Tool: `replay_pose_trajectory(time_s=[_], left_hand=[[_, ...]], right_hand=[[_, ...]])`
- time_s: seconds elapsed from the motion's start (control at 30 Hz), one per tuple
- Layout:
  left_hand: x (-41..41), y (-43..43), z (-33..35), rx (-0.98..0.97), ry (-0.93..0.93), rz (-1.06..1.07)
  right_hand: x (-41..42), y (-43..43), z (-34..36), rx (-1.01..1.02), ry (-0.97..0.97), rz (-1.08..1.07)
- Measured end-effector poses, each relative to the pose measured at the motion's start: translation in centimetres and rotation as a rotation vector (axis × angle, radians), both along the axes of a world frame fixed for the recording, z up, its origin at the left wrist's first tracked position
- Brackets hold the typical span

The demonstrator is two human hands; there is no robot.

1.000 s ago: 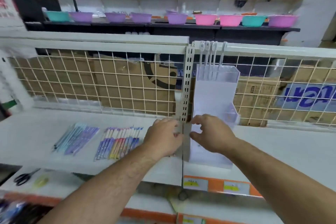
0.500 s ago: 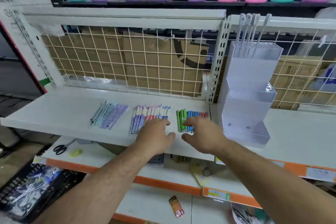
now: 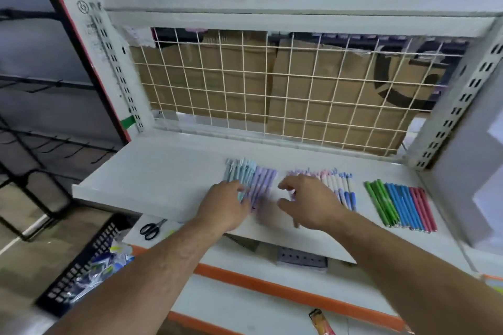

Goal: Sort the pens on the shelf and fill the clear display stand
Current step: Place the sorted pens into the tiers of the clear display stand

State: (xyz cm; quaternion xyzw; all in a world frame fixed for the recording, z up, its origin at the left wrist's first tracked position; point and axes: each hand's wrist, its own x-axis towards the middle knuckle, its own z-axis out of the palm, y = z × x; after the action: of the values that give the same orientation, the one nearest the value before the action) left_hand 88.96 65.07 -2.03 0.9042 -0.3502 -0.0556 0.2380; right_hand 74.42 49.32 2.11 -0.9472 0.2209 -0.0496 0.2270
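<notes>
My left hand (image 3: 226, 205) lies flat on the teal and purple pens (image 3: 260, 179) on the white shelf (image 3: 163, 174). My right hand (image 3: 307, 202) hovers loose and empty above the pink-and-white pens (image 3: 340, 185). A careless sweep could mix both rows or roll pens off the front edge.

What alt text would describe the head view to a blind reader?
Two bare hands reach over pens on a white shelf: the left hand rests on teal and purple pens, the right hand hovers over pastel pens. Green, blue and pink pens lie farther right.
</notes>
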Motion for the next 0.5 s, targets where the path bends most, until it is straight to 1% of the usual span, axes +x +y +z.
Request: replay_pose_trajectory(time_s=[0.07, 0.2, 0.27, 0.5], left_hand=[[2.6, 0.3, -0.7, -0.018, 0.011, 0.035], [6.5, -0.1, -1.9, -0.056, 0.114, 0.131], [7.8, -0.5, -2.4, -0.051, 0.136, 0.157], [9.8, -2.0, -2.8, 0.088, 0.167, 0.191]], right_hand=[[1.8, 0.4, 0.0, 0.016, 0.004, 0.004], [4.4, 0.1, -0.1, -0.02, 0.003, -0.014], [5.3, -0.3, -0.2, -0.017, 0.017, -0.03], [8.1, -1.5, -0.3, 0.038, 0.0, -0.066]])
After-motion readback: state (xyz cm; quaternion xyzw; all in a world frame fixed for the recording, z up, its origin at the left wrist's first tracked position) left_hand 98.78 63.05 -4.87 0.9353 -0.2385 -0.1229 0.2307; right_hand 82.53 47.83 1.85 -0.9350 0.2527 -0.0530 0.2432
